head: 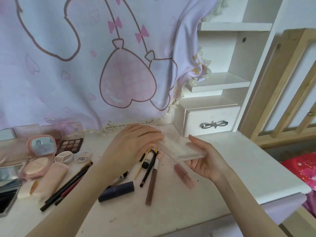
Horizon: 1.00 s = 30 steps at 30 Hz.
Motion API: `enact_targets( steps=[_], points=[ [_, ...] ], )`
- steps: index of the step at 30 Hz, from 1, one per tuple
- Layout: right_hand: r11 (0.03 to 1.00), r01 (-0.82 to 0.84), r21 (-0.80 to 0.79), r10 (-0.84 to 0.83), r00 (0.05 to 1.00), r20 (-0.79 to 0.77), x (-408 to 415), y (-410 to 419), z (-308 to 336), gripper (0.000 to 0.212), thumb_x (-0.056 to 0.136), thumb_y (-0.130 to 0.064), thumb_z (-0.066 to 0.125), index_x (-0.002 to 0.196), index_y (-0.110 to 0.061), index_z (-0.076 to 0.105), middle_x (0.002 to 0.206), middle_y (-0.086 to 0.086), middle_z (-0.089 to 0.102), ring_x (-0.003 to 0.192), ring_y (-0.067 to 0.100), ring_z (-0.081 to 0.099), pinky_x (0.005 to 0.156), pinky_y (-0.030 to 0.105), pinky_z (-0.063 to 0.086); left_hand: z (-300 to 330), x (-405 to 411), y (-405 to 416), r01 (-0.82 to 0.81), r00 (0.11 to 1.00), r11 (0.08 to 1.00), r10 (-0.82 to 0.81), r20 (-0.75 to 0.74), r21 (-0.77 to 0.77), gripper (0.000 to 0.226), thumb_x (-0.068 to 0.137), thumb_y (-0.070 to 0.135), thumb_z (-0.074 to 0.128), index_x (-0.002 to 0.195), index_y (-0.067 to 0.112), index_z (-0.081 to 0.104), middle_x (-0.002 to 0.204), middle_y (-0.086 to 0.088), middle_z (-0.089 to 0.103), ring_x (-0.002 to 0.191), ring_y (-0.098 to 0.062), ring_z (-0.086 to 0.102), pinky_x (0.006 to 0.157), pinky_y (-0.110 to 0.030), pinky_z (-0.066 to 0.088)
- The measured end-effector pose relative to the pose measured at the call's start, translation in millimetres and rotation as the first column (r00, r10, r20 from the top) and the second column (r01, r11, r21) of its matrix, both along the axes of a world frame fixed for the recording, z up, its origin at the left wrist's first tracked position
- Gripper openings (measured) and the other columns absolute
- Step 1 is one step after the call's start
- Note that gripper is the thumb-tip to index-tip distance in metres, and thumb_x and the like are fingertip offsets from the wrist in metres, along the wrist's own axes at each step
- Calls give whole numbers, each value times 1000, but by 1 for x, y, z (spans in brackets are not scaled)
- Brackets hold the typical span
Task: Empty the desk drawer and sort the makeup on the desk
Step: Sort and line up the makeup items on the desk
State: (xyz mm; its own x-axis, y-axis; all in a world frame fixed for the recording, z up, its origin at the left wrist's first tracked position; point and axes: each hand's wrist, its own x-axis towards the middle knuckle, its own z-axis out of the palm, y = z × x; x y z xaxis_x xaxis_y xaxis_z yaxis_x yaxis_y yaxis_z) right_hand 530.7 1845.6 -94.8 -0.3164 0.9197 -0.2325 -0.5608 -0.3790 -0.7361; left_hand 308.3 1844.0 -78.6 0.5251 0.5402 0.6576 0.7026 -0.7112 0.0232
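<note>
A flat clear plastic case point(179, 147) hangs just above the white desk point(239, 161). My right hand point(205, 159) holds its right end from below, thumb on top. My left hand point(136, 141) grips its left end, fingers curled over the edge. Under the case lie several pencils, a brown lip gloss tube point(152, 182), a pink lipstick point(184, 175) and a dark blue tube point(116, 191). On the left stand an open pink compact with mirror point(40, 156), a brown eyeshadow palette point(71, 144) and two small round pots.
A small white drawer with a silver bow handle point(213, 124) is shut at the back right under white shelves. A pink cartoon cloth point(85, 65) hangs behind the desk. A mirror box point(8, 190) sits at the left edge. Red bedding point(302, 170) lies right.
</note>
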Motion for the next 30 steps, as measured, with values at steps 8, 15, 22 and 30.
enact_targets(
  steps=[8,15,22,30],
  points=[
    [963,79,259,-87,996,20,-31,-1,-13,97,53,-67,76,134,-21,49,136,-1,53,122,21,55,97,40,49,0,19,-10,-179,961,984,180,212,-23,23,86,36,50,91,20,65,80,7,62,71,-6,53,60,-21,45],
    [880,6,474,-110,975,191,-39,-6,-14,71,79,-44,68,137,-12,41,126,6,61,118,22,58,100,38,47,9,28,-21,40,944,933,82,320,-357,31,84,43,59,107,25,69,96,13,64,82,-5,60,74,-27,52],
    [873,13,488,-202,919,338,-39,-7,-18,74,76,-47,67,140,-26,38,132,0,57,113,13,61,85,22,52,17,30,-29,98,937,884,73,341,-458,24,89,21,60,110,30,68,93,10,69,86,-4,62,79,-14,47],
    [870,45,491,-249,899,361,-41,-6,-23,88,64,-58,62,143,-33,32,127,-3,59,104,4,64,62,3,47,21,33,-34,60,942,878,107,317,-476,22,89,28,58,107,36,68,88,17,68,84,1,59,74,-9,42]
  ],
)
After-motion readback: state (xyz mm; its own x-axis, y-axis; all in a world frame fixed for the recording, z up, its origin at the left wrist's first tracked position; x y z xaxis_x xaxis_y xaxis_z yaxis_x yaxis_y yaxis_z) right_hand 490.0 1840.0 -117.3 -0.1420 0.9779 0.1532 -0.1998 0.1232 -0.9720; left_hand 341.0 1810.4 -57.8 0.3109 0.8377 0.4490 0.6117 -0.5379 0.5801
